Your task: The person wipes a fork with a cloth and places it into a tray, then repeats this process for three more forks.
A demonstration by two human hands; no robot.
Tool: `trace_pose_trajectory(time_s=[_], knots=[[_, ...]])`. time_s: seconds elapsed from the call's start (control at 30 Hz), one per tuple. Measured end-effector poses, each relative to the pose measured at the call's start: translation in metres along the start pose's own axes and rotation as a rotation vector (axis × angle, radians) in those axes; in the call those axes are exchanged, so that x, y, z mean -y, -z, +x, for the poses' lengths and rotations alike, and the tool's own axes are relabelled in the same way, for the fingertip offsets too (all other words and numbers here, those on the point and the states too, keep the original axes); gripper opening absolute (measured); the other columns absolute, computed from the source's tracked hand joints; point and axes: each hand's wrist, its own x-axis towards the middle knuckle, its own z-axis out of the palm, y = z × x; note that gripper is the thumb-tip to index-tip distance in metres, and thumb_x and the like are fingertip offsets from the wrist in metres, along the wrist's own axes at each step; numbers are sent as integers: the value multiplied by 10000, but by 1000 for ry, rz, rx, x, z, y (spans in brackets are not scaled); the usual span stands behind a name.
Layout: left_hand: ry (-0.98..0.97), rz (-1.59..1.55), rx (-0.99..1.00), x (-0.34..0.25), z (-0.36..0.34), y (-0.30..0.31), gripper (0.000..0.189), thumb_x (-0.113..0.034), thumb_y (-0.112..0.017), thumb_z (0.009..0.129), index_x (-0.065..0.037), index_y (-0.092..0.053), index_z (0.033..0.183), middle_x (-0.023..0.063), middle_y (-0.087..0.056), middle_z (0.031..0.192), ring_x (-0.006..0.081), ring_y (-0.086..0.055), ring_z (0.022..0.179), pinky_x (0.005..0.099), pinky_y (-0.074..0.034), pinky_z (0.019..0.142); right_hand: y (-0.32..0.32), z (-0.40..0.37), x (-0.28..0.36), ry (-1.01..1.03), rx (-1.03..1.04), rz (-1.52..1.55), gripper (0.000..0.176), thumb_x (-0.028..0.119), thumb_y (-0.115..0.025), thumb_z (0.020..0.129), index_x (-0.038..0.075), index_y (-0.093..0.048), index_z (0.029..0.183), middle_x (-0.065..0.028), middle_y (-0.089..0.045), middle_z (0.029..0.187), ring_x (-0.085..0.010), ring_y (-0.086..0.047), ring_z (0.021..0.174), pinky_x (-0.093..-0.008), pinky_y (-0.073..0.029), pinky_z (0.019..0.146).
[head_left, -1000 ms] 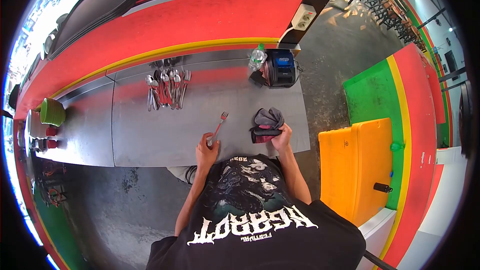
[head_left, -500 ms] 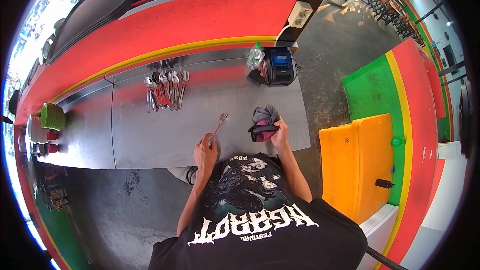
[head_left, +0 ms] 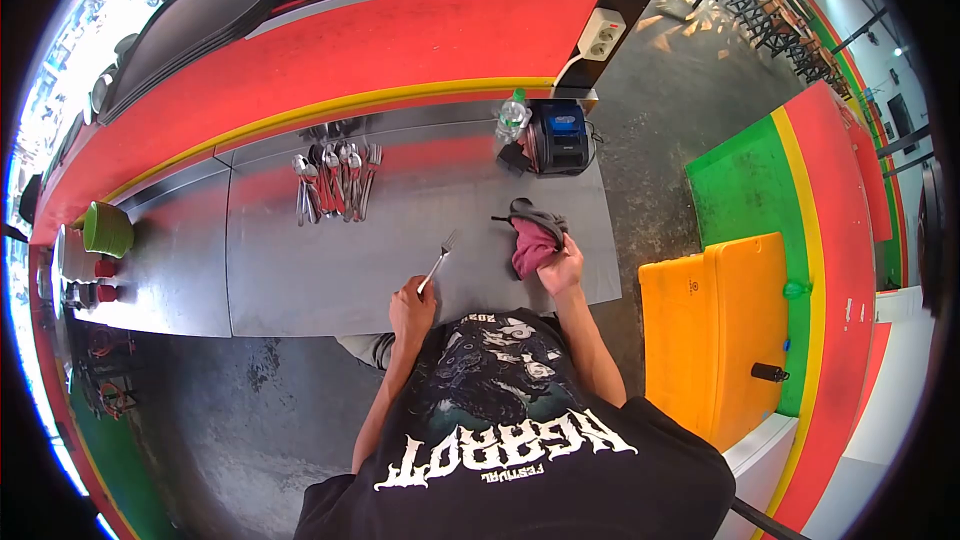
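Observation:
My left hand (head_left: 412, 308) is closed around the handle end of a metal fork (head_left: 437, 259), its tines pointing away from me over the steel counter (head_left: 330, 280). In my right hand (head_left: 562, 270) is a bunched cloth (head_left: 537, 243), maroon on the side facing me and dark grey at its far edge. Fork and cloth are apart from each other. Farther back on the counter lies a group of spoons and forks (head_left: 337, 182), side by side, with handles toward me.
A clear plastic bottle (head_left: 512, 116) with a green cap stands beside a black printer-like device (head_left: 560, 138) at the back right. A green basket (head_left: 107, 230) sits at the left end. To the right of the counter is an orange box (head_left: 712, 330).
The cloth has turned in my right hand, so more of its maroon side shows. The fork has rotated slightly in my left hand, which stays in nearly the same place.

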Motion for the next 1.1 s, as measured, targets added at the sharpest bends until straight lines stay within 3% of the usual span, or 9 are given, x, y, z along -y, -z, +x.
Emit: trace_pose_trajectory(time_s=[0.23,0.43,0.53,0.63,0.73,0.77,0.87,0.97,1.1], knots=[[-26,-91,54,2,-1,-3,227,-247,-605,919,-61,-724,974,92,-689,649,302,-694,639,407,-531,622,-3,2,-2,76,-145,-143,356,218,-431,1024,19,-492,1312,-136,-598,1254,-249,-587,1142,-388,-478,998],[-2,-197,164,4,-1,-5,232,-213,-594,938,-19,-715,976,78,-696,642,190,-670,574,339,-513,574,-31,0,-24,392,-82,-897,449,75,-608,941,15,-450,1357,-82,-599,1143,-144,-588,1059,-299,-494,925],[80,-384,263,15,2,-15,262,-205,-582,957,24,-707,975,77,-702,646,128,-632,557,304,-497,553,-64,-20,-37,104,31,-1149,429,90,-674,900,15,-535,1300,-70,-594,1140,-151,-621,927,-272,-505,781],[195,-577,314,15,4,-26,293,-210,-566,984,51,-699,972,91,-712,688,102,-609,578,283,-487,555,-70,-27,-54,139,443,-1692,416,84,-697,867,26,-585,1264,-71,-626,1112,-147,-617,995,-301,-519,793],[224,-588,316,14,4,-34,298,-211,-558,1000,52,-696,974,100,-716,734,96,-601,609,275,-484,573,-55,-25,-71,-16,819,-1781,404,81,-711,829,34,-634,1223,-77,-634,1083,-201,-649,955,-318,-522,788],[221,-567,322,16,3,-35,292,-206,-555,1004,48,-696,978,97,-715,744,92,-597,619,269,-483,582,-39,-19,-79,167,877,-1777,409,73,-695,815,51,-651,1221,-102,-649,1056,-259,-663,930,-343,-530,800],[205,-604,333,14,-5,-34,269,-188,-554,1008,40,-696,999,67,-696,742,82,-579,630,257,-479,596,-14,-1,-77,335,822,-1816,366,67,-667,821,45,-672,1186,-133,-669,1053,-291,-664,954,-375,-531,831],[189,-689,335,15,-9,-34,262,-180,-551,1011,37,-698,1023,39,-673,732,76,-565,630,248,-475,607,-49,-12,-66,-106,342,-1803,334,60,-648,816,36,-689,1146,-160,-680,1057,-329,-663,958,-395,-532,849],[132,-709,349,12,-11,-29,272,-185,-554,1013,43,-697,1053,34,-663,722,68,-553,623,238,-469,603,-25,4,-58,402,369,-1888,331,65,-655,804,15,-684,1130,-185,-670,1014,-348,-662,933,-394,-535,829]])
